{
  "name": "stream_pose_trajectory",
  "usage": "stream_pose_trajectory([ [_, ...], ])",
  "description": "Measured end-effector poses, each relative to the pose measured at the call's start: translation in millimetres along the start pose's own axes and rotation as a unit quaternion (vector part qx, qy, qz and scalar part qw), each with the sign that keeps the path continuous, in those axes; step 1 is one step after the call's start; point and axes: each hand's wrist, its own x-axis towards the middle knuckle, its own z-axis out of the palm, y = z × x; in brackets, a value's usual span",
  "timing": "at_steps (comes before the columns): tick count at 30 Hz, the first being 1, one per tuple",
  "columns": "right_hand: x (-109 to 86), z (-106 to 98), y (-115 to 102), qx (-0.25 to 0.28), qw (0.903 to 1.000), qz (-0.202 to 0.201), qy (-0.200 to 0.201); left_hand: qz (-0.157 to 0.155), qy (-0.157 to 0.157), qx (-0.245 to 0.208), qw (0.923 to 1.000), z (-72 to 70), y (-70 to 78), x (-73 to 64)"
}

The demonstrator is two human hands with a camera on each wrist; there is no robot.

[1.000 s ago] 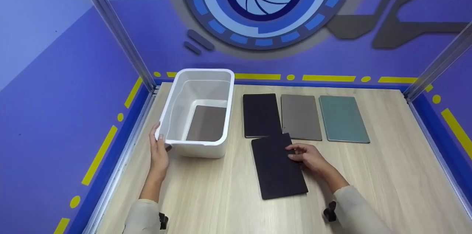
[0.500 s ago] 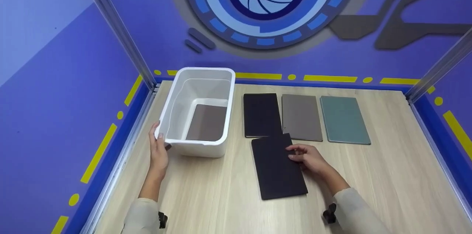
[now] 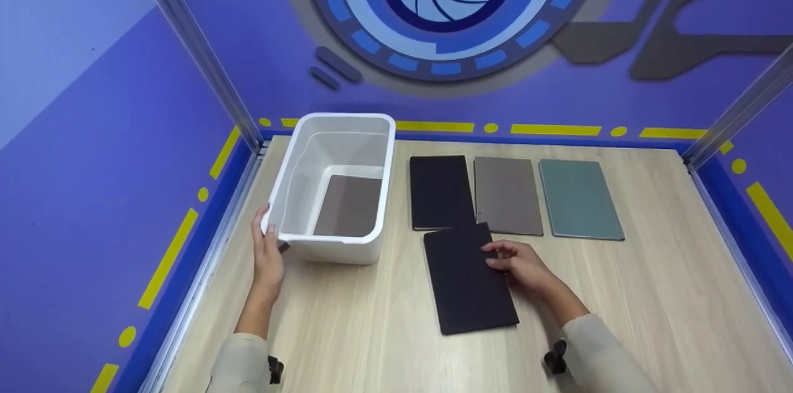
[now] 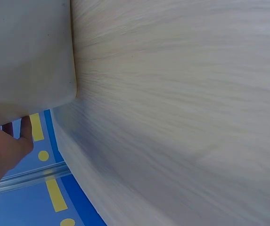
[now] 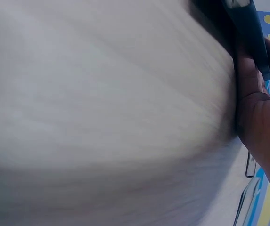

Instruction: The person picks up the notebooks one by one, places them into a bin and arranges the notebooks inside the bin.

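Observation:
My left hand (image 3: 267, 260) grips the near left corner of a white plastic bin (image 3: 334, 251), thumb and fingers on either side of its rim. In the left wrist view the bin wall (image 4: 28, 56) rises beside that hand (image 4: 5, 148). My right hand (image 3: 520, 266) pinches a black notebook (image 3: 468, 284) by its right edge. The notebook lies slightly tilted, its top end reaching the row behind. Seen from the right wrist, the dark notebook (image 5: 250, 33) sits between thumb and fingers. A brown-grey notebook (image 3: 349, 204) lies flat on the bin's floor.
Behind the held notebook, another black notebook (image 3: 440, 191), a taupe notebook (image 3: 508, 194) and a green notebook (image 3: 580, 198) lie in a row on the wooden table (image 3: 372, 331). Blue printed walls (image 3: 248, 52) with metal corner posts (image 3: 198, 46) enclose the table's back and sides.

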Motion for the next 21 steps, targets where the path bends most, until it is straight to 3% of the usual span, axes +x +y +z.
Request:
stream_pose_trajectory([
  [8, -1.3, -2.5, -5.8, 0.0, 0.9999, -0.012, -0.008, 0.018, -0.009, -0.017, 0.9997, 1.8, 1.5, 2.9],
  [21, -0.2, 0.9, -0.7, 0.012, 0.9999, 0.006, -0.006, 0.003, -0.008, -0.012, 0.9999, -0.4, 1.2, 0.3],
])
